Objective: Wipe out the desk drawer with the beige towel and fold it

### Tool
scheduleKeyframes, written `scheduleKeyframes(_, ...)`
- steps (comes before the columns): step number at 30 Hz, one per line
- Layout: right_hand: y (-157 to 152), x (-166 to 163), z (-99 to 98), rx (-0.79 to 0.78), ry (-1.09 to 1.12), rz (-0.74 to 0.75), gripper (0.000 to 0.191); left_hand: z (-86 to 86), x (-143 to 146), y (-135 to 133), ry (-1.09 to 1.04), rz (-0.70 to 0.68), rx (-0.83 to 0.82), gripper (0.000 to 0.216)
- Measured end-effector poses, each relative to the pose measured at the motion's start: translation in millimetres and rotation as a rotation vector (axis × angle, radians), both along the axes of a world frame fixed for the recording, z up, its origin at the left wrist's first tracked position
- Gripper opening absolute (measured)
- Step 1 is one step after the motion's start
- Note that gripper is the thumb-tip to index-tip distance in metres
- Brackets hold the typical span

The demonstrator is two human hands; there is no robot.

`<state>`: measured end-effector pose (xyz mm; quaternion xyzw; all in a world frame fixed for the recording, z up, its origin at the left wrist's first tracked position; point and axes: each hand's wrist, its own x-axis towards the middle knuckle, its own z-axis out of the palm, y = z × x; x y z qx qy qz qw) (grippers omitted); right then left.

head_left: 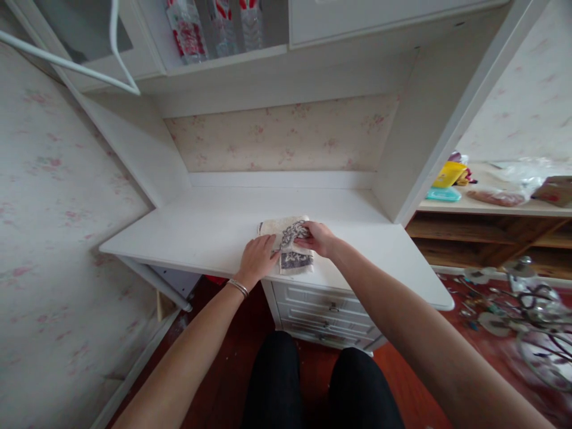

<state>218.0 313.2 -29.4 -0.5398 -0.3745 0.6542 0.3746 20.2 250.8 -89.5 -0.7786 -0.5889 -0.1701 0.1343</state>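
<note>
A small beige cloth (279,229) with a dark grey pattern lies folded on the white desk (205,229) near its front edge. My left hand (255,258) rests flat on the cloth's left side, fingers stretched out, a silver bracelet on the wrist. My right hand (316,238) is on the cloth's right side, its fingers curled and pinching a fold of the patterned part.
Drawers (322,310) sit under the desk in front of my knees. A white side panel (429,137) bounds the desk on the right. Beyond it a wooden shelf (491,208) holds a yellow item, a teal lid and bags. A metal lamp fixture (531,316) lies on the red floor.
</note>
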Motion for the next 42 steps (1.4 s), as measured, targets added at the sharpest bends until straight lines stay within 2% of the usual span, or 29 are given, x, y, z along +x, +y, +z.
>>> scheduleKeyframes(3,-5,-3,11.1,-0.031,0.189,0.012,0.017,-1.2,8,1,-0.066,0.067,0.034,0.053)
scheduleKeyframes(5,-6,0,13.7,-0.042,0.262,-0.004,0.019,-1.1,10,4,-0.093,0.089,0.020,0.048)
scheduleKeyframes(7,-8,6,12.6,-0.056,0.298,-0.021,0.017,0.2,7,8,-0.109,0.087,-0.010,0.042)
scheduleKeyframes(11,-14,19,3.2,-0.089,0.318,-0.016,0.009,8.9,-6,11,-0.178,0.068,-0.002,0.051)
scheduleKeyframes(15,-31,29,-7.8,-0.114,0.376,0.019,0.006,18.9,-19,2,-0.227,-0.010,0.093,0.056)
scheduleKeyframes(18,-51,34,-17.3,-0.153,0.377,0.056,0.006,14.4,-29,-15,-0.149,-0.127,0.074,0.059)
scheduleKeyframes(20,-64,34,-25.6,-0.111,0.321,0.068,0.005,4.7,-35,-27,-0.081,-0.198,0.018,0.059)
scheduleKeyframes(23,-77,34,-39.8,0.091,0.148,0.068,0.007,-12.0,-44,-38,0.002,-0.263,-0.080,0.059)
scheduleKeyframes(26,-80,33,-51.7,0.275,-0.240,0.079,0.006,-22.2,-48,-39,0.022,-0.264,-0.109,0.060)
scheduleKeyframes(30,-78,36,-60.0,0.427,-0.708,0.070,0.017,-22.7,-44,-36,0.011,-0.239,-0.117,0.062)
scheduleKeyframes(32,-81,37,-61.2,0.526,-0.824,0.028,0.028,-18.0,-40,-36,0.005,-0.233,-0.148,0.064)
scheduleKeyframes(35,-90,38,-59.0,0.783,-0.921,0.021,0.064,-3.2,-33,-37,-0.026,-0.190,-0.232,0.066)
scheduleKeyframes(36,-91,38,-56.9,0.864,-0.943,0.046,0.068,4.1,-30,-37,-0.036,-0.166,-0.265,0.065)
scheduleKeyframes(39,-85,33,-46.6,0.970,-0.958,0.056,0.058,31.9,-12,-34,-0.041,-0.144,-0.319,0.058)
scheduleKeyframes(42,-67,27,-34.2,0.970,-0.941,-0.065,0.049,58.6,23,-24,-0.070,-0.187,-0.236,0.052)
